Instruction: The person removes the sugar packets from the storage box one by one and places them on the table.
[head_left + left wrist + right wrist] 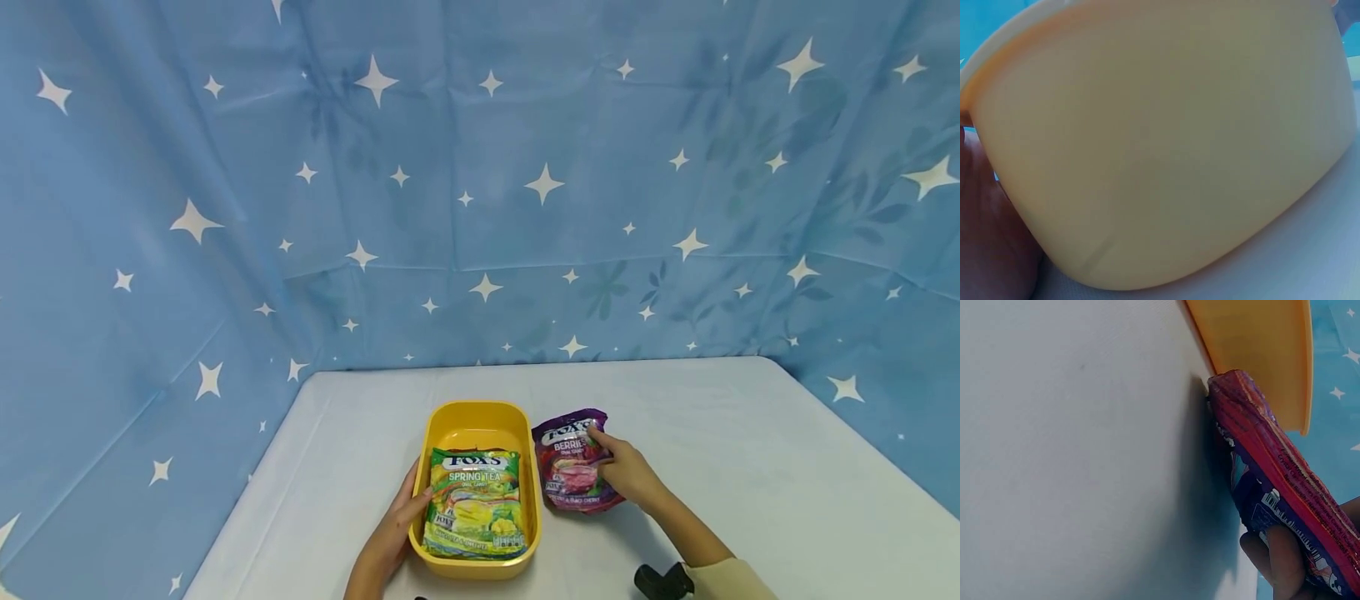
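Head view gives me the white table (300, 500), its left edge slanting away to a blue starred curtain (465, 208) along the far side. Next, the left hand (392, 527) grips the yellow basin (480, 435), thumb over the left rim. Inside, a green-yellow candy bag (476, 504) lies toward the near end; bare floor shows beyond it. Rightward, just past the basin's wall, which blocks leftward travel, I see the purple candy bag (566, 462) pinched by the right hand (628, 472); tabletop stretches on right.
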`<state>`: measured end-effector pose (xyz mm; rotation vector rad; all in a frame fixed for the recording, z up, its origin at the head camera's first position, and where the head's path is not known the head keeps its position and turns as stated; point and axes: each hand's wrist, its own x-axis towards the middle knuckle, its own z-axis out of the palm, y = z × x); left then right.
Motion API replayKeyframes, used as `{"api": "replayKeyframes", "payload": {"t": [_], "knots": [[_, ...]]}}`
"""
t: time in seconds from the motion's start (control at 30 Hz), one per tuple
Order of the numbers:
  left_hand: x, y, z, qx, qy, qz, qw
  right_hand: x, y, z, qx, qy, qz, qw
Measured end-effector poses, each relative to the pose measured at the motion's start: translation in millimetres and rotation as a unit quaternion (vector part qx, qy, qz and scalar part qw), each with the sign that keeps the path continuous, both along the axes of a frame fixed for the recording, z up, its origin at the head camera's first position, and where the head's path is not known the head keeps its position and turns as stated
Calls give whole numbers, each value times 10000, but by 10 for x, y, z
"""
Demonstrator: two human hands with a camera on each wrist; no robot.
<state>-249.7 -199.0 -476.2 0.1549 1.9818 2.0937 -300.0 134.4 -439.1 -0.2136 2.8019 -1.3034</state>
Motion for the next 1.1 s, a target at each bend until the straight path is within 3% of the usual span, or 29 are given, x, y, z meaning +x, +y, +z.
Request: {"api": "replayKeyframes", "payload": {"t": [0.43,0.67,1.1], "knots": [[-3,-1,-5,-7,77,-24,10000,29,17,-70,315,126,-38,9994],[-16,0,-13,111,110,-84,9998,10,11,-112,1103,345,33,9933],[-41,-9,-30,65,99,-35,9999,-26,-6,-120,1994,194,226,9795]]}}
